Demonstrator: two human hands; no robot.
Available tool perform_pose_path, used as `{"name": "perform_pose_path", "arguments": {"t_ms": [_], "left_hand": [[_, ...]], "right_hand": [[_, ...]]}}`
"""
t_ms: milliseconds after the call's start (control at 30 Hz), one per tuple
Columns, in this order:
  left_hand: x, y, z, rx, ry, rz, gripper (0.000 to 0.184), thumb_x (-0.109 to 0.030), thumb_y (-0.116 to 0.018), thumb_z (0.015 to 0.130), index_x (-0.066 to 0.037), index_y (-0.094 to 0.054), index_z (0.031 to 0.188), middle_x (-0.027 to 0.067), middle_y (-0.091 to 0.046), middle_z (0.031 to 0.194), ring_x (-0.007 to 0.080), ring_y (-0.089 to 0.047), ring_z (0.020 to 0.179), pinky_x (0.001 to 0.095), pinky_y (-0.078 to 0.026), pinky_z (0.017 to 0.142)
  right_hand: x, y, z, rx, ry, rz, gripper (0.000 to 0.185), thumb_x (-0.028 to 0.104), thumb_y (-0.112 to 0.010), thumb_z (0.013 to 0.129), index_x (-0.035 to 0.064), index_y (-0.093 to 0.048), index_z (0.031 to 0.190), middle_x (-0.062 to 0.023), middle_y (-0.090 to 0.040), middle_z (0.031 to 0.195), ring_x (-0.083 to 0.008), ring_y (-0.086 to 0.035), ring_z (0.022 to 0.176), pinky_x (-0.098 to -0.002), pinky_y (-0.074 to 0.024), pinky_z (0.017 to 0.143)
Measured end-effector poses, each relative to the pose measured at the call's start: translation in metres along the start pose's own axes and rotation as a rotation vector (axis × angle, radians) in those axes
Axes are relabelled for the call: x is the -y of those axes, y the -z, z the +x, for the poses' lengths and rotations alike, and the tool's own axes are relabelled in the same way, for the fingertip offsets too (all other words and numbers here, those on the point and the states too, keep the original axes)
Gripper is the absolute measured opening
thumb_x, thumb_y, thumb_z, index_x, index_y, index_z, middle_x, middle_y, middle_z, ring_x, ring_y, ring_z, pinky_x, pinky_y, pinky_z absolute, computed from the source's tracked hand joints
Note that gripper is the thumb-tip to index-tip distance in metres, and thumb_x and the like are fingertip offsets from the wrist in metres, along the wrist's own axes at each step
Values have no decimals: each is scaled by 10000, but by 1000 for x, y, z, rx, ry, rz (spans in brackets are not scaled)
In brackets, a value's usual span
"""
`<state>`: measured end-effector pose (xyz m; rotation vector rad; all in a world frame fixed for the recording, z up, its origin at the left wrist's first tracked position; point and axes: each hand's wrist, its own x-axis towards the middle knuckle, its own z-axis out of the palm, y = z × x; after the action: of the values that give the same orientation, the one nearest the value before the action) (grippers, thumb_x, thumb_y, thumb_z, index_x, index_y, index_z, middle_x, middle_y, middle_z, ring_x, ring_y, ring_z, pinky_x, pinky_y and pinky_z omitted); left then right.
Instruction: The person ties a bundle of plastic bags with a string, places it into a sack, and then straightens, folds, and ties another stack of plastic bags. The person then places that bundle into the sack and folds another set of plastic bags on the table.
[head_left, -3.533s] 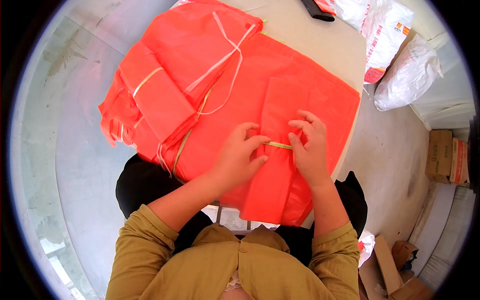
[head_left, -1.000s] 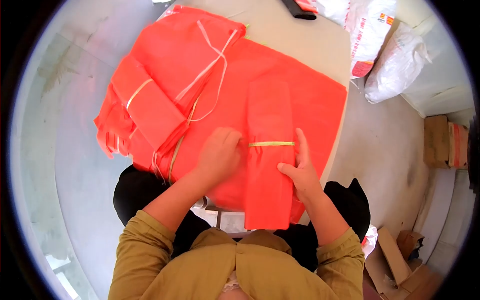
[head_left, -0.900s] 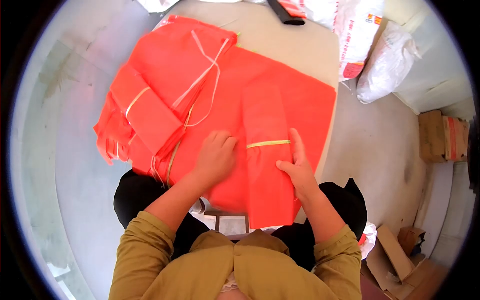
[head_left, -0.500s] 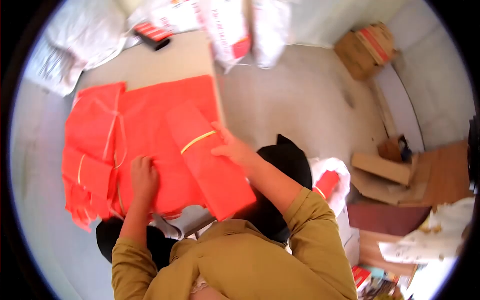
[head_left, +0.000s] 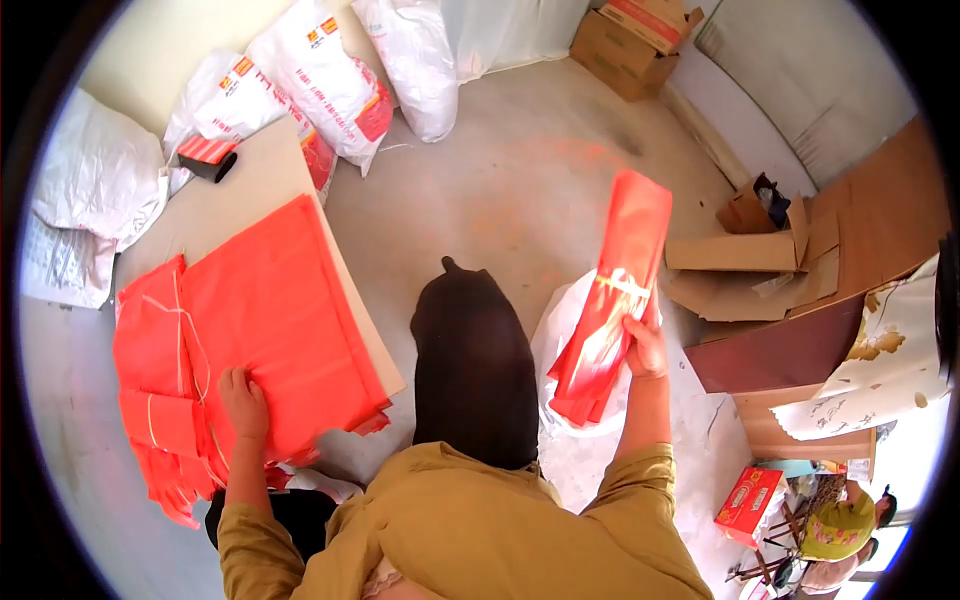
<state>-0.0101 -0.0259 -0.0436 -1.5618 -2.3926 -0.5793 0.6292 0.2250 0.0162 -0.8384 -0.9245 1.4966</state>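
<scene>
My right hand [head_left: 646, 347] grips a folded bundle of red fabric [head_left: 636, 225] bound with a yellow band. The bundle is held up at a slant above a white sack [head_left: 552, 335], hiding part of its mouth. On the left, my left hand [head_left: 243, 402] rests on a stack of flat red fabric sheets [head_left: 265, 290], fingers curled; whatever may be in them is hidden. Beside that hand, a pale cord [head_left: 187, 330] crosses the red material. Another folded red bundle [head_left: 160, 423] with a thin band lies at the stack's left side.
The stack lies on a beige board [head_left: 232, 183], with a black and red object [head_left: 208, 158] at its far end. Full white sacks [head_left: 318, 85] stand behind. Cardboard boxes [head_left: 622, 55] sit at the back; an open carton [head_left: 735, 255] is at right. Two people [head_left: 838, 530] are at lower right.
My right hand has carried the banded red bundle off the stack, rightward over the white sack. My left hand stays on the red sheets. The view has turned right.
</scene>
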Motion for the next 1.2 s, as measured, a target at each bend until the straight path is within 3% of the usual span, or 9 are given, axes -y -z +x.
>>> {"name": "perform_pose_path", "arguments": {"t_ms": [133,267,600,700,833,933,1033,1133,1200], "left_hand": [[-7,4,1,25,39,8,240,4,-558,848,11,-554,1088,212,-546,1143,417,-511,1108,499,-424,979],[-1,2,0,47,35,21,236,8,-548,848,10,-552,1083,209,-543,1135,414,-513,1104,495,-427,977],[-6,9,4,91,32,46,236,1,-544,848,11,-553,1083,205,-549,1125,411,-523,1093,488,-437,968],[-2,11,3,130,46,79,232,-8,-552,853,10,-555,1085,207,-554,1114,414,-527,1084,489,-441,957],[-9,14,4,87,2,71,222,-15,-559,859,9,-557,1080,207,-557,1081,417,-532,1063,495,-445,935],[-12,14,4,58,6,36,216,-14,-558,861,9,-558,1076,203,-558,1055,418,-534,1044,499,-446,922],[-18,18,7,85,20,46,219,-20,-568,859,0,-578,1078,201,-568,1052,413,-540,1045,494,-447,924],[-11,10,4,107,67,34,224,-17,-570,854,-14,-601,1076,197,-574,1052,410,-546,1042,500,-445,929],[-6,5,1,108,56,-58,229,-11,-566,848,-27,-616,1071,197,-579,1054,408,-547,1051,507,-444,937]], "right_hand": [[-129,144,-33,-313,-222,87,702,-19,-605,925,157,-359,1559,-90,-556,1440,-294,-543,1309,-471,-469,1104],[-200,199,-70,-586,-318,-186,612,-30,-609,943,129,-417,1502,-99,-585,1392,-303,-581,1240,-471,-501,1070],[-199,196,-64,-474,-332,-178,595,-64,-633,929,85,-449,1475,-118,-603,1368,-278,-589,1231,-432,-518,1047],[-199,193,-54,-523,-349,-474,648,-13,-669,918,77,-414,1507,-128,-586,1391,-271,-579,1246,-421,-496,1062],[-193,170,-53,-619,-161,-1055,792,146,-743,879,101,-351,1565,-158,-500,1489,-323,-513,1319,-448,-422,1116],[-161,112,-60,-520,-96,-1610,880,307,-763,857,132,-318,1596,-171,-371,1601,-389,-354,1458,-503,-312,1195],[-159,88,-60,-148,-225,-1940,802,381,-746,862,148,-410,1552,-163,-358,1602,-394,-294,1480,-522,-285,1204],[-154,87,-46,-189,-180,-1963,749,440,-747,854,128,-498,1487,-180,-432,1544,-392,-383,1422,-530,-307,1187],[-166,104,-31,-238,-176,-1896,659,409,-723,893,98,-539,1443,-206,-506,1478,-395,-457,1360,-535,-336,1165]]}}
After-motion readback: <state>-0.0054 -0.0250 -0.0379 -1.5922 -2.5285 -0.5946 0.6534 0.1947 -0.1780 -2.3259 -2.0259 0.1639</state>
